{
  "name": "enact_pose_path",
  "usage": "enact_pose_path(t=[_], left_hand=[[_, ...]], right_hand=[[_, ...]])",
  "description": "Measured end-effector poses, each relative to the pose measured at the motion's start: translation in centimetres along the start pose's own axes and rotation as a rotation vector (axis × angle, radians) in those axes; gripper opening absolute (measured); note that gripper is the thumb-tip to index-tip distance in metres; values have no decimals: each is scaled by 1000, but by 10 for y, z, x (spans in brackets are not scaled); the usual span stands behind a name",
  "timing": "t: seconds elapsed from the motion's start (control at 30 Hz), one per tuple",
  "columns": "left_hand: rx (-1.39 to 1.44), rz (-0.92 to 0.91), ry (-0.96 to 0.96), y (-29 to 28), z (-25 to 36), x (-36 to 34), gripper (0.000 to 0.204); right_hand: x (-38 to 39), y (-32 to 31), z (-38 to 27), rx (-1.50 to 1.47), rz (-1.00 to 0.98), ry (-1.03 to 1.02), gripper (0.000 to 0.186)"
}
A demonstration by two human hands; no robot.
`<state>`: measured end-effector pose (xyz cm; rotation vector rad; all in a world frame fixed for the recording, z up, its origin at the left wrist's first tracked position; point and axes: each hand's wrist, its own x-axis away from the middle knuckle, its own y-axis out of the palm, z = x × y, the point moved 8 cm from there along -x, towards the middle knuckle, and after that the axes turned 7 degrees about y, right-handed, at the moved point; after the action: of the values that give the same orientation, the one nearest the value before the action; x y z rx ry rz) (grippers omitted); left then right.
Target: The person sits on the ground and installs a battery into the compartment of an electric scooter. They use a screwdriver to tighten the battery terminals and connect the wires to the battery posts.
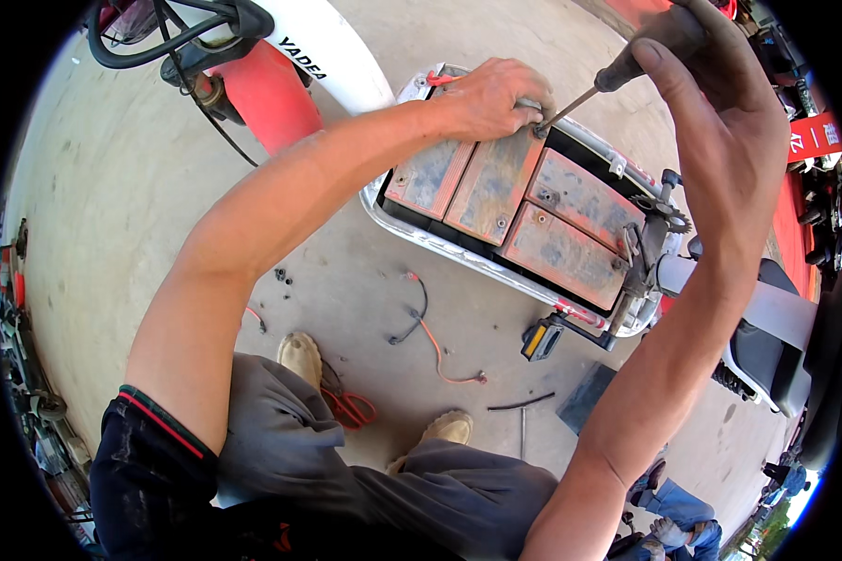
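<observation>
My right hand [737, 117] grips a screwdriver [619, 71] by its dark handle, and the shaft slants down to the left. Its tip meets a terminal [540, 132] at the far end of a dusty battery [496, 182]. Close beside that tip, the curled fingers of my left hand [496, 98] are pinched over the battery's far edge; what they hold is mostly hidden. Several reddish-grey batteries lie side by side in the silver-rimmed footboard compartment [412, 231] of an electric scooter. A short red lead [442, 80] shows past my left wrist.
Loose cable pieces [430, 337] lie on the concrete between my feet and the scooter. Red-handled scissors [349, 409] rest by my left shoe. A pedal [541, 338] juts from the near side, with a dark flat plate [585, 397] nearby. Another person's gloved hand [669, 533] shows lower right.
</observation>
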<state>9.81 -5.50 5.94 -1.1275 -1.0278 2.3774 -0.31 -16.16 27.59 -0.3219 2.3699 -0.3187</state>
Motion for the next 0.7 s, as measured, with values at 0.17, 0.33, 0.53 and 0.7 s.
enact_pose_path(t=[0.17,0.33,0.53,0.7], left_hand=[[-9,-22,-27,2,-6,-1,25],[-29,-22,-53,2,-3,3,29],[-108,-72,-8,4,1,2,39],[-120,-167,-14,7,5,4,48]], right_hand=[[-4,2,-4,438,195,-35,42],[-3,9,1,185,213,115,38],[-3,6,13,35,130,23,37],[-1,-3,27,33,216,20,29]])
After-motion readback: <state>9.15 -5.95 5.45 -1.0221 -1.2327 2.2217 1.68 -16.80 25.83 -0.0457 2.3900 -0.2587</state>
